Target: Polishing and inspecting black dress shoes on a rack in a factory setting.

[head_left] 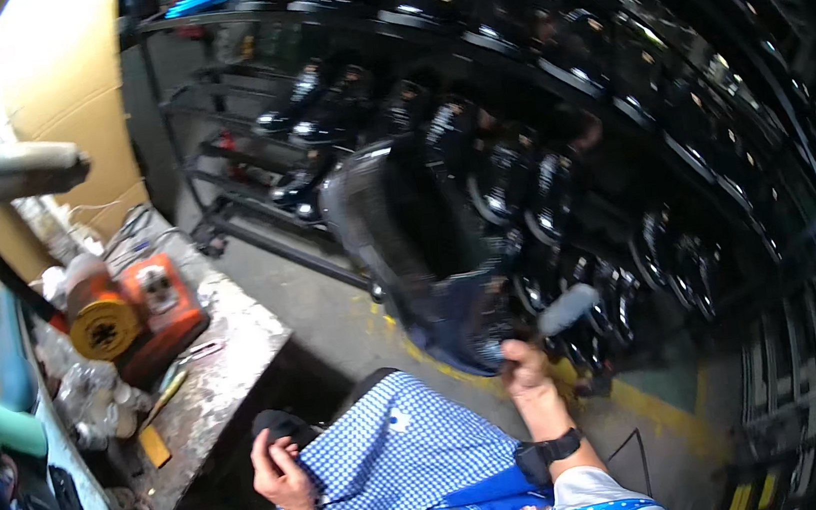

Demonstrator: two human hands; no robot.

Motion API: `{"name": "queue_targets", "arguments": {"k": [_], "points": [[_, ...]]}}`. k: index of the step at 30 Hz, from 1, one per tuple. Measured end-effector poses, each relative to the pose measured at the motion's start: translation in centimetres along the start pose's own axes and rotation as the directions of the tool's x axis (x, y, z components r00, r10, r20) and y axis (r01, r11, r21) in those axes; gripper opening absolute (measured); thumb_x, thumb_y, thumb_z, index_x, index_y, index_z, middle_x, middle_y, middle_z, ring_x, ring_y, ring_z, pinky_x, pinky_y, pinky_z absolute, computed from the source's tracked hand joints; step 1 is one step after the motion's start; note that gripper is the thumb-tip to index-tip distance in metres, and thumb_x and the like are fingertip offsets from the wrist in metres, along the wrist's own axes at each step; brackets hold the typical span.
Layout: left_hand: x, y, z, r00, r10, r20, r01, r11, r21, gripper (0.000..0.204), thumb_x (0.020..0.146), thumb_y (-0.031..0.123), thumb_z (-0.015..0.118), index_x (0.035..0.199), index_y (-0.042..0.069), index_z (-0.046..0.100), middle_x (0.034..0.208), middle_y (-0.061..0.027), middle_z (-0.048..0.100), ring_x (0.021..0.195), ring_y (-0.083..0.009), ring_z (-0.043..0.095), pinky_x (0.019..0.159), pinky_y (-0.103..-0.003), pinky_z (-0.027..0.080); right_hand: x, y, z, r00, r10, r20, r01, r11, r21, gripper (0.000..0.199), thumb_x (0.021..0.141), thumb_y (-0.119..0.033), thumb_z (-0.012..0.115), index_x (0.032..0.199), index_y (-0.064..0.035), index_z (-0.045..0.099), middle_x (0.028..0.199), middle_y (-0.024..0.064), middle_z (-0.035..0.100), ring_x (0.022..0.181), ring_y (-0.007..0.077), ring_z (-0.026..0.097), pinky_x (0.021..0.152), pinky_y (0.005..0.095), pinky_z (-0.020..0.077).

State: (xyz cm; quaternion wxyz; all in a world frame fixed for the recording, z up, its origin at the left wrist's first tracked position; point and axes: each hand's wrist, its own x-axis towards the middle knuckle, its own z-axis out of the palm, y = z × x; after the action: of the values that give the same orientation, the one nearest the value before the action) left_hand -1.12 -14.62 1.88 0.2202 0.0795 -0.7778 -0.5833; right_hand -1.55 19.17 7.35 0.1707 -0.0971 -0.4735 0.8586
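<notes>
My right hand is closed on the lower end of a glossy black shoe. The shoe is held up in front of the shoe rack, its dark opening showing, and its outline is smeared by motion. Close to the right fingertips is a pale, translucent, rounded piece, too blurred to name. At the lower left my left hand has its fingers curled against a soft black wad, which looks like cloth. A blue-and-white checked apron covers my lap between the hands.
Black metal racks with several rows of shiny black shoes fill the far side and right. On the left, a stained worktable carries an orange device, a yellow-capped can, plastic cups and a brush. A lamp-like arm overhangs it.
</notes>
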Motion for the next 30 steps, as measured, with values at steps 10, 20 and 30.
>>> {"name": "queue_targets", "arguments": {"k": [10, 20, 30], "points": [[-0.7, 0.3, 1.9, 0.990, 0.085, 0.111, -0.085, 0.996, -0.009, 0.025, 0.093, 0.004, 0.046, 0.115, 0.000, 0.056, 0.081, -0.0089, 0.066, 0.067, -0.0112, 0.062, 0.064, -0.023, 0.051, -2.3, -11.1, -10.5, 0.621, -0.421, -0.661, 0.301, 0.907, -0.295, 0.029, 0.077, -0.028, 0.072, 0.095, -0.0119, 0.054, 0.080, -0.0017, 0.056, 0.055, 0.0056, 0.046, 0.038, 0.0217, 0.0294], [-1.1, 0.0, 1.1, 0.993, 0.104, 0.059, -0.109, 0.990, 0.085, 0.023, 0.092, 0.002, 0.046, 0.112, 0.001, 0.058, 0.078, -0.0097, 0.066, 0.066, -0.0132, 0.063, 0.063, -0.025, 0.051, 7.5, -16.0, -11.0, 0.425, -0.833, -0.355, -0.253, 0.267, -0.930, 0.050, 0.084, -0.048, 0.060, 0.119, -0.0136, 0.060, 0.080, 0.0152, 0.068, 0.069, 0.0239, 0.067, 0.075, 0.0414, 0.0461], [-1.0, 0.8, 1.9, 0.984, 0.150, 0.100, -0.163, 0.977, 0.139, 0.022, 0.089, 0.000, 0.048, 0.108, 0.000, 0.060, 0.079, -0.0103, 0.066, 0.066, -0.0151, 0.065, 0.063, -0.026, 0.052, 14.4, -10.4, -2.8, 0.815, -0.060, -0.576, -0.059, 0.981, -0.185, 0.049, 0.070, -0.045, 0.078, 0.091, -0.0150, 0.044, 0.059, -0.0050, 0.034, 0.036, 0.0054, 0.030, 0.033, 0.0195, 0.0257]]}}
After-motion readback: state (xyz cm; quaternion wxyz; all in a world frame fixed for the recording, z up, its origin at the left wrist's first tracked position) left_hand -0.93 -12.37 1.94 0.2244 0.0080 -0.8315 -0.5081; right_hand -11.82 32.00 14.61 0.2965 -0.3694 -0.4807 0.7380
